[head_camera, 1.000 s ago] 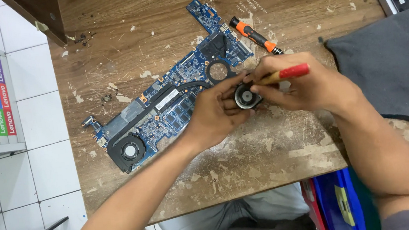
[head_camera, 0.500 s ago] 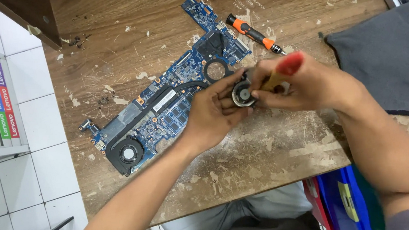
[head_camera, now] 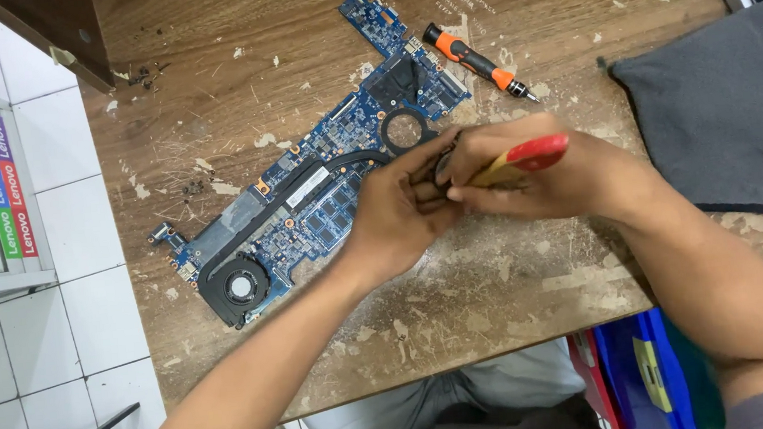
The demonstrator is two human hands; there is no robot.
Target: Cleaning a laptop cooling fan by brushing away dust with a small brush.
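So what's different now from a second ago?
The round black fan, plain to see before, is now almost covered as the left hand and right hand close around it. The red-handled tool has tilted flatter. The circuit board and orange screwdriver stayed put.

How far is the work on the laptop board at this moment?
Done: the blue board lies bare on the wooden table, and one round fan opening is empty. In hand: the left hand grips a small dark part, mostly hidden; the right hand holds a red-handled tool to it. Left: the other fan sits on the board.
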